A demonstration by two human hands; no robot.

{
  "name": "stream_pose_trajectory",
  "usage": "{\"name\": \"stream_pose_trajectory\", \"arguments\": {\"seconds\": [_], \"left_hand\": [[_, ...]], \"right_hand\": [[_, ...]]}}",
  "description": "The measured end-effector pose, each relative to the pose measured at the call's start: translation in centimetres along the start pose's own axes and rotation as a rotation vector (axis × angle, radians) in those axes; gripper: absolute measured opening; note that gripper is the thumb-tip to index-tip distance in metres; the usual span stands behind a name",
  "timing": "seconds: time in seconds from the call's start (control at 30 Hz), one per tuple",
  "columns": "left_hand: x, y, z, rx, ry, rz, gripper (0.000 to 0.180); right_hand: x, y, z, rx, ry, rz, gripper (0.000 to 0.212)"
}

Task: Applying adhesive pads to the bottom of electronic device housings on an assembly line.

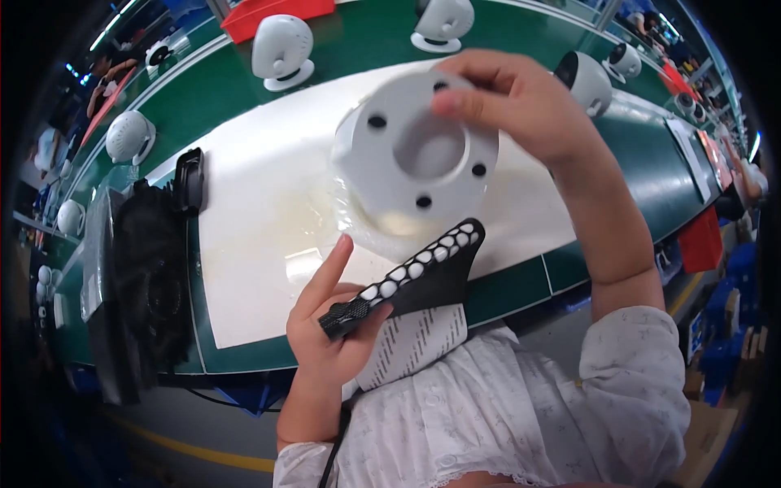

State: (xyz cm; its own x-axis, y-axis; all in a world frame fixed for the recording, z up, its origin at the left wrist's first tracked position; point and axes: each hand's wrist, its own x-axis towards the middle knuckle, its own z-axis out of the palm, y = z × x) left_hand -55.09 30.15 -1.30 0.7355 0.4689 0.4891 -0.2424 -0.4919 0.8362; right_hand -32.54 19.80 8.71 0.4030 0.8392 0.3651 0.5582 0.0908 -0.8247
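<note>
A white fan-like device lies with its round base (370,167) facing up, a hollow in its middle. Several black round pads (377,122) sit around that base. At its far edge my right hand (496,93) is closed, thumb and fingertips on either side of one black pad (440,86); whether they still grip it or only touch the base is hard to tell. In my left hand (329,329) is a folded black pad sheet (439,272) with rows of round cut-outs showing white. My left index finger points away from it. Printed white backing paper (419,346) hangs below.
A white mat (260,252) covers the green bench (350,61). At left lie black bags (150,268) and a small black tray (189,180). White devices (282,53) line the far side, near a red bin (272,16). Another device (583,81) stands behind my right forearm.
</note>
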Motion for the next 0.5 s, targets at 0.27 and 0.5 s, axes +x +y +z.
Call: {"name": "stream_pose_trajectory", "arguments": {"seconds": [0.27,0.5], "left_hand": [[-0.6,-3.7,-2.7,-0.111,0.015,-0.208,0.021],[-1.3,-7.8,-5.1,-0.191,-0.079,-0.205,0.017]], "right_hand": [[15.6,14.8,3.1,-1.224,0.401,-0.472,0.015],[19.8,19.1,5.6,-1.241,0.16,0.081,0.025]]}}
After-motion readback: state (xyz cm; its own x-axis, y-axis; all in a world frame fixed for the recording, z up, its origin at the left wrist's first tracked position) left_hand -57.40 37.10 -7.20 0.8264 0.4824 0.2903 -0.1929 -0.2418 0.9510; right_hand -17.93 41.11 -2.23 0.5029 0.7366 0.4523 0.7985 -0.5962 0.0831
